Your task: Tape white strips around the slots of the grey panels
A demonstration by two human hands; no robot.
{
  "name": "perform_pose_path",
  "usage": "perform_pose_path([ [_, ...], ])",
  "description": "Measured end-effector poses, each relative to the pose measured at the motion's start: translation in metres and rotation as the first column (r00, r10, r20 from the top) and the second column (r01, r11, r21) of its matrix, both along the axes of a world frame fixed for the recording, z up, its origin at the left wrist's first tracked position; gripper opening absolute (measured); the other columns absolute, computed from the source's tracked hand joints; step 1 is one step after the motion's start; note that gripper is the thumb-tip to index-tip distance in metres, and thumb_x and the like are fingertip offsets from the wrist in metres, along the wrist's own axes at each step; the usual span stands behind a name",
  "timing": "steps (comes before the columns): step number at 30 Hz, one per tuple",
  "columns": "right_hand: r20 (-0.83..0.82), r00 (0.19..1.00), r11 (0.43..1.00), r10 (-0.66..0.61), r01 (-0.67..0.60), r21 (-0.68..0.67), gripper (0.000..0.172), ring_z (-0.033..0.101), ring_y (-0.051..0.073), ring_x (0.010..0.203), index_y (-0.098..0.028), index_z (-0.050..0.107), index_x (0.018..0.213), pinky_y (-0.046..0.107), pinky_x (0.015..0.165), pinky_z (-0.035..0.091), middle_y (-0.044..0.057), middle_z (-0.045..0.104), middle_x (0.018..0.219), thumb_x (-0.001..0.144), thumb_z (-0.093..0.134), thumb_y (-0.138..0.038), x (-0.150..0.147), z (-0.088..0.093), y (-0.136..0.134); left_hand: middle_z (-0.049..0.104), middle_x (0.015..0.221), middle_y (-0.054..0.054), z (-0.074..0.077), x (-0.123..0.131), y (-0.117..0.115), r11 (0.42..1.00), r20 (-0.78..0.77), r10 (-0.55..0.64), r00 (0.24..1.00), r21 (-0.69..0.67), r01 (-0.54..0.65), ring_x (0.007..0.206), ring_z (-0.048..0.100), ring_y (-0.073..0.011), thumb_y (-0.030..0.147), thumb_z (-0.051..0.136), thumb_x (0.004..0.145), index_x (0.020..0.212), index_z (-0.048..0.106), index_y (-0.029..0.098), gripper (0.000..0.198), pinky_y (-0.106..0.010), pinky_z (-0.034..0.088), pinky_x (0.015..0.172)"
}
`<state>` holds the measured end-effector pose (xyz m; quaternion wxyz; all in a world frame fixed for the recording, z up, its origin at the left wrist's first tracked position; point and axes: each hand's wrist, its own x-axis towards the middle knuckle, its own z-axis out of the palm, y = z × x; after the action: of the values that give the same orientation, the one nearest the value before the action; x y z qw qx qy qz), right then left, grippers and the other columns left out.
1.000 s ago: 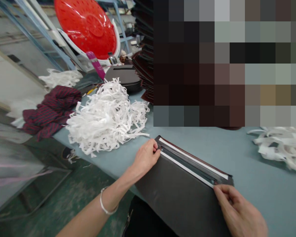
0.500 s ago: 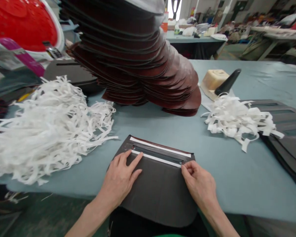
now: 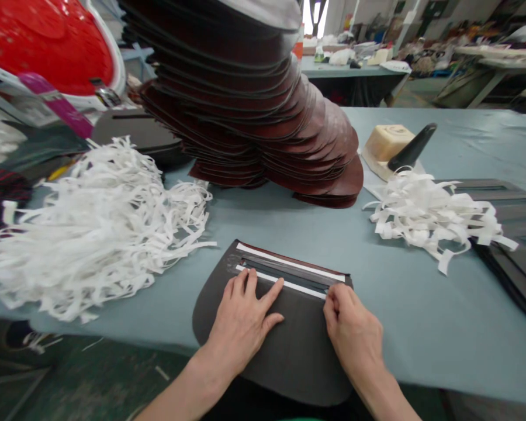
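As we look down: our left hand (image 3: 241,327) and right hand (image 3: 353,333) both rest on a dark leather panel (image 3: 298,362), which lies flat on the blue-grey table cover (image 3: 421,304), just in front of us and near the table's edge.

Just changed: half a second ago our left hand sat nearer the panel's left side, fingers closer together; it now lies further in, which leaves the rounded left edge of the panel bare; the panel itself seems not to have shifted.

Left hand: open and pressed flat, fingers spread, the index fingertip (image 3: 274,290) reaching just below the lower white strip (image 3: 280,282); it grips nothing.

Right hand: fingers curled, the fingertips (image 3: 335,298) at the right end of that strip; we cannot tell whether they have hold of it or only press on it.

Panel top: an upper white strip (image 3: 289,261) and the lower one run side by side, with dark slots between them and a maroon edge beyond.

What this means: both strips lie in place, with both hands on the panel, nothing lifted.

Around us: a leaning stack of maroon-edged leather pieces (image 3: 263,117) stands beyond the panel; heaps of white paper strips lie to the left (image 3: 100,240) and right (image 3: 433,216); a cream block (image 3: 386,143) with a black tapered handle (image 3: 414,146) lies further off.
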<state>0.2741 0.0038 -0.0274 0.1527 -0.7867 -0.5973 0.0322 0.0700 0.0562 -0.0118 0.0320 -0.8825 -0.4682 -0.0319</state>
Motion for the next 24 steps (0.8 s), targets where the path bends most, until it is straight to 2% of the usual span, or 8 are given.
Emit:
perform_pose_path([
  [3,0.129,0.933,0.922,0.336,-0.354,0.156,0.036,0.055,0.019,0.082,-0.022,0.057,0.117,0.028,0.064,0.038,0.007,0.060,0.098,0.088,0.040,-0.010,-0.007,-0.006,0.001,0.048,0.131,-0.017,0.003,0.004,-0.002,1.000,-0.016,0.022,1.000,-0.012,-0.022,0.121,0.042,-0.0383,0.058,0.055,0.081,0.136,0.041,0.037,0.060,-0.054,0.039,0.093],
  [5,0.182,0.879,0.871,0.441,-0.468,0.149,0.039,0.052,0.022,0.087,-0.019,0.055,0.121,0.033,0.070,0.039,0.009,0.059,0.101,0.087,0.041,-0.008,-0.011,-0.007,0.005,0.047,0.132,-0.017,0.002,0.005,-0.004,0.999,-0.007,0.041,0.999,-0.019,-0.042,0.123,0.041,-0.0389,0.058,0.054,0.081,0.135,0.042,0.036,0.060,-0.056,0.038,0.094],
  [10,0.199,0.856,0.842,0.477,-0.510,0.173,0.021,0.050,0.023,0.085,-0.014,0.061,0.096,0.036,0.074,0.041,0.009,0.056,0.089,0.084,0.045,-0.006,-0.013,-0.007,0.018,0.046,0.132,-0.017,-0.002,0.005,-0.005,0.996,0.083,0.088,0.993,-0.025,-0.086,0.124,0.039,-0.0383,0.057,0.055,0.081,0.133,0.044,0.034,0.057,-0.058,0.035,0.096],
  [13,0.207,0.844,0.827,0.494,-0.530,0.188,0.017,0.049,0.022,0.079,-0.018,0.057,0.080,0.037,0.072,0.041,0.006,0.053,0.079,0.081,0.046,-0.005,-0.012,-0.005,0.028,0.051,0.123,-0.013,0.000,-0.003,0.003,0.991,0.201,0.130,0.971,-0.058,-0.121,0.119,0.044,-0.0312,0.047,0.052,0.087,0.122,0.052,0.027,0.040,-0.051,0.037,0.098],
  [16,0.132,0.819,0.781,0.558,-0.572,0.248,0.012,0.049,0.021,0.079,-0.018,0.054,0.085,0.036,0.072,0.042,0.005,0.052,0.081,0.084,0.047,-0.009,-0.016,-0.006,0.039,0.051,0.120,-0.011,0.001,-0.023,0.020,0.942,0.334,0.331,0.882,-0.056,-0.332,0.114,0.047,-0.0263,0.034,0.047,0.091,0.115,0.053,0.021,0.028,-0.045,0.040,0.096],
  [19,0.072,0.780,0.725,0.622,-0.608,0.323,0.011,0.049,0.022,0.085,-0.018,0.054,0.098,0.037,0.075,0.042,0.007,0.053,0.089,0.089,0.046,-0.016,-0.021,-0.015,0.047,0.048,0.124,-0.014,-0.001,-0.047,0.038,0.861,0.384,0.497,0.778,-0.106,-0.498,0.112,0.048,-0.0288,0.036,0.054,0.087,0.126,0.043,0.017,0.044,-0.045,0.043,0.092],
  [21,0.064,0.772,0.710,0.633,-0.611,0.351,0.012,0.049,0.022,0.088,-0.018,0.054,0.100,0.038,0.077,0.042,0.008,0.053,0.093,0.091,0.046,-0.019,-0.023,-0.021,0.049,0.052,0.120,-0.014,0.000,-0.059,0.046,0.861,0.388,0.509,0.768,-0.221,-0.459,0.108,0.052,-0.0280,0.035,0.059,0.083,0.130,0.038,0.016,0.054,-0.043,0.044,0.090],
  [24,0.048,0.775,0.705,0.630,-0.597,0.383,0.016,0.050,0.022,0.091,-0.017,0.053,0.105,0.038,0.079,0.041,0.009,0.054,0.098,0.093,0.045,-0.025,-0.020,-0.026,0.050,0.059,0.110,-0.009,0.010,-0.068,0.055,0.855,0.416,0.501,0.759,-0.376,-0.359,0.104,0.056,-0.0261,0.026,0.062,0.079,0.125,0.042,0.021,0.050,-0.040,0.044,0.089],
])
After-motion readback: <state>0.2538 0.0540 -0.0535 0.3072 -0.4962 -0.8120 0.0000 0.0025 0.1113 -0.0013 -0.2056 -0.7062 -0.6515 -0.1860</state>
